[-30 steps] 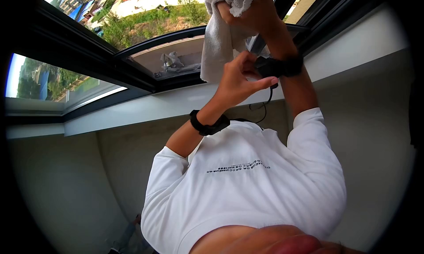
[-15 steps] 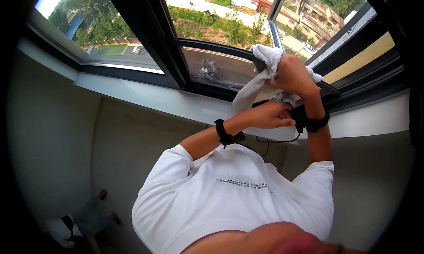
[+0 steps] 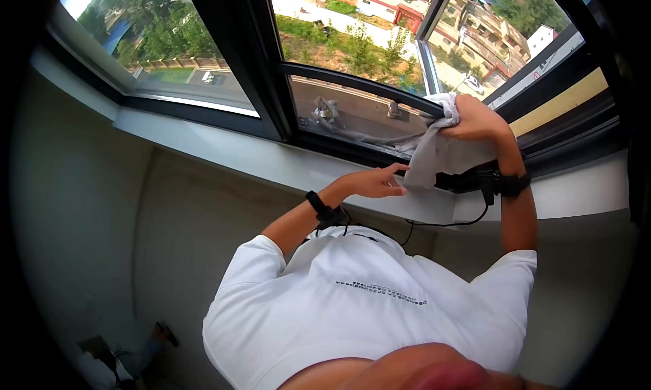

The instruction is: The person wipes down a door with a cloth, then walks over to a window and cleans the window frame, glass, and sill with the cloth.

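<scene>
My right hand [image 3: 480, 121] is closed on a white cloth [image 3: 434, 159], pressing it over the right end of the black rail [image 3: 359, 85] that crosses the window. The cloth's loose part hangs below my fingers towards the sill. To its left, my left hand [image 3: 371, 182] is held open above the white windowsill [image 3: 258, 163], fingers spread and tips close to the cloth's lower edge. Whether the fingertips touch the cloth, I cannot tell. Nothing shows in the left hand.
Black window frames [image 3: 237, 57] surround the glass. Crumpled clear plastic [image 3: 329, 115] lies behind the lower pane. A black cable [image 3: 447, 224] runs from the black band [image 3: 512, 184] on my right wrist. Another person [image 3: 129, 363] is at the lower left.
My right hand has shifted right along the rail with the cloth. My left hand has drawn back leftwards from beside the right wrist, its fingers now more spread.
</scene>
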A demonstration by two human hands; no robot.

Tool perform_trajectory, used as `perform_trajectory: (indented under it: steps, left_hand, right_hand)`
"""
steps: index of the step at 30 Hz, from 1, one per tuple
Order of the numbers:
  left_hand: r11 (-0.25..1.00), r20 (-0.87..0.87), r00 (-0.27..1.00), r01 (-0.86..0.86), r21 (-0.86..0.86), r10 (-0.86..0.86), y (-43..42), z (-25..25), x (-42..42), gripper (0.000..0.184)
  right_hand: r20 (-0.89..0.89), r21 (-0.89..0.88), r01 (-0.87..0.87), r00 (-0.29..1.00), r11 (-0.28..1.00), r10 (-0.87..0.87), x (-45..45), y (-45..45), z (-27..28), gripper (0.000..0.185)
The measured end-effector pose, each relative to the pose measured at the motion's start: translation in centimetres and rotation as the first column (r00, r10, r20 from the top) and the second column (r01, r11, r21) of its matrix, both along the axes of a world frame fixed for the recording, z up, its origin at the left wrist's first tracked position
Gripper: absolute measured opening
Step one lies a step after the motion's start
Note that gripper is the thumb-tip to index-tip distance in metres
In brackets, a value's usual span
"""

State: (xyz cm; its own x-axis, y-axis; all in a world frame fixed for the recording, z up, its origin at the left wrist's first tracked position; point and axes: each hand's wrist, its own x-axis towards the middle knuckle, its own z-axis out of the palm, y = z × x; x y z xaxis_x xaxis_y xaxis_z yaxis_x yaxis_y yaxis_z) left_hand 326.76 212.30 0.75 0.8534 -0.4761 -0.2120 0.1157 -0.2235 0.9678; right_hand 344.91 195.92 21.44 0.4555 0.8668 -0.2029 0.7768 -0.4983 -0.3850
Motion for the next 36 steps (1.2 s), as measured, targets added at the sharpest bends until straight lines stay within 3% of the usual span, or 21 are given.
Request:
perform_trajectory:
  steps: [1, 3, 5, 8, 9, 11, 14, 17, 19, 20, 22, 25, 27, 28, 30, 31, 32, 35, 36]
  left_hand:
    - [1.0, 0.004, 1.0, -0.017, -0.024, 0.017, -0.9, -1.1, 0.6, 0.074]
    - [0.983, 0.045, 0.982, -0.181, -0.03, 0.182, -2.3, -3.4, 1.7, 0.08]
    - [0.914, 0.094, 0.91, -0.397, -0.08, 0.404, -3.3, -4.7, 2.2, 0.082]
    - [0.836, 0.45, 0.738, -0.548, -0.036, 0.503, -2.7, -2.3, 1.2, 0.077]
    - [0.852, 0.377, 0.792, -0.523, 0.015, 0.479, -2.1, -0.8, 1.0, 0.07]
    - [0.886, 0.218, 0.88, -0.451, 0.111, 0.421, -0.5, 2.4, 0.6, 0.054]
    - [0.876, 0.356, 0.803, -0.405, -0.264, 0.478, 1.0, 3.6, 0.4, 0.032]
    - [0.748, 0.254, 0.744, -0.457, -0.481, 0.618, 3.2, 8.4, -1.0, 0.026]
    - [0.703, 0.49, 0.503, -0.494, -0.512, 0.711, 4.8, 12.1, -0.6, 0.026]
    - [0.676, 0.586, 0.354, -0.51, -0.532, 0.729, 5.7, 13.7, 0.0, 0.027]
    - [0.74, 0.775, 0.235, -0.544, -0.395, 0.586, 7.9, 16.0, 1.9, 0.028]
    - [0.745, 0.912, 0.034, -0.591, -0.311, 0.408, 9.2, 18.9, 3.6, 0.027]
    - [0.761, 0.867, 0.15, -0.565, -0.319, 0.475, 9.7, 20.9, 3.7, 0.03]
    - [0.768, 0.836, 0.21, -0.551, -0.326, 0.506, 9.7, 21.6, 3.8, 0.032]
    - [0.728, 0.852, 0.375, -0.686, -0.011, 0.366, 10.5, 22.3, 3.2, 0.042]
    - [0.678, 0.833, 0.461, -0.719, 0.15, 0.306, 11.0, 22.5, 2.8, 0.048]
    - [0.635, 0.888, 0.395, -0.754, 0.167, 0.234, 11.2, 21.1, 3.0, 0.052]
    - [0.482, 0.843, 0.506, -0.793, 0.372, 0.182, 10.4, 19.1, 1.0, 0.043]
    - [0.495, 0.859, 0.449, -0.82, 0.288, 0.245, 10.0, 18.2, 0.1, 0.039]
  right_hand:
    - [-0.039, 0.038, -0.034, 0.999, 0.999, 0.036, -1.4, 1.3, 1.5, 0.038]
    - [-0.047, -0.16, -0.051, 0.998, 0.986, 0.044, -1.0, 3.0, 1.7, 0.039]
    - [0.004, -0.075, -0.185, 0.983, 0.98, 0.185, -0.8, 3.2, 3.2, 0.036]
    - [-0.025, 0.023, -0.305, 0.952, 0.952, 0.305, -1.7, 4.1, 8.0, 0.035]
    - [-0.036, 0.09, -0.341, 0.938, 0.936, 0.345, -1.9, 4.3, 9.2, 0.037]
    - [-0.14, 0.2, -0.174, 0.969, 0.964, 0.204, -2.8, 4.4, 11.4, 0.044]
    - [-0.159, 0.267, -0.088, 0.978, 0.96, 0.134, -2.2, 4.9, 11.8, 0.048]
    - [-0.243, 0.129, -0.081, 0.964, 0.988, 0.111, -2.8, 6.3, 11.8, 0.05]
    - [-0.337, 0.048, -0.177, 0.924, 0.983, 0.183, -4.0, 7.6, 11.9, 0.071]
    - [-0.316, 0.098, -0.237, 0.914, 0.966, 0.256, -4.4, 8.1, 11.5, 0.078]
    - [-0.306, 0.168, -0.317, 0.883, 0.933, 0.355, -4.9, 9.5, 11.0, 0.095]
    - [-0.044, 0.287, -0.374, 0.915, 0.882, 0.402, -3.7, 11.5, 11.7, 0.079]
    - [0.073, 0.447, -0.432, 0.89, 0.783, 0.45, -1.4, 12.8, 11.8, 0.065]
    - [-0.002, 0.478, -0.398, 0.891, 0.783, 0.454, 0.2, 13.4, 11.9, 0.06]
    - [-0.085, 0.517, -0.353, 0.885, 0.779, 0.458, 2.2, 14.5, 11.4, 0.05]
    - [-0.067, 0.478, -0.41, 0.865, 0.777, 0.498, 3.3, 15.3, 10.3, 0.048]
    - [-0.112, 0.486, -0.378, 0.867, 0.788, 0.485, 3.6, 15.7, 8.9, 0.046]
    - [-0.157, 0.36, -0.411, 0.858, 0.837, 0.489, 4.2, 17.2, 6.9, 0.044]
    - [-0.201, 0.302, -0.396, 0.862, 0.867, 0.464, 3.5, 17.6, 7.2, 0.044]
